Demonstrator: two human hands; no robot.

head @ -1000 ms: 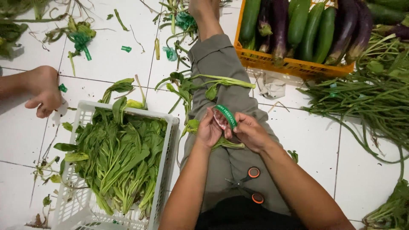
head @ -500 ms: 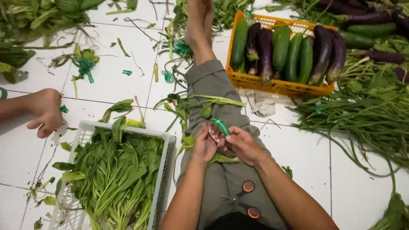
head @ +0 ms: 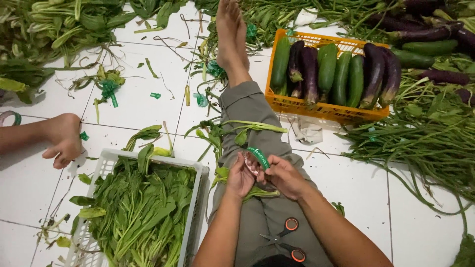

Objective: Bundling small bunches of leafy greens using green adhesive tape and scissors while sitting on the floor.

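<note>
White floor tiles (head: 138, 106) filled the frame, strewn with leaf scraps and bits of green tape. At lower centre the person sat with 1 leg stretched toward the top of the frame, the bare foot (head: 231, 32) resting among loose greens. Both hands met above the knee: the left hand (head: 241, 176) and the right hand (head: 282, 176) were touching, fingers curled and pinching a strip of green tape (head: 258, 157) between them, the strip arching up from the fingertips. Under the hands a small bunch of leafy stems (head: 232, 134) lay across the trouser leg, its leaves spreading toward the centre of the frame. A pair of scissors (head: 287, 240) with orange-ringed handles lay on the lap at bottom centre, just below the wrists and untouched.

At lower left stood a white plastic crate (head: 198, 198) packed with leafy greens (head: 133, 217), close beside the leg. At upper right an orange basket (head: 316, 106) held 4 green cucumbers (head: 327, 66) and dark purple eggplants (head: 373, 74) standing on end. Long beans (head: 425, 143) sprawled over the tiles along the right edge, with more eggplants at the top right corner. At the left edge another person's bare foot (head: 62, 138) rested on the floor, well apart from the hands. More greens were heaped in the upper left corner.
</note>
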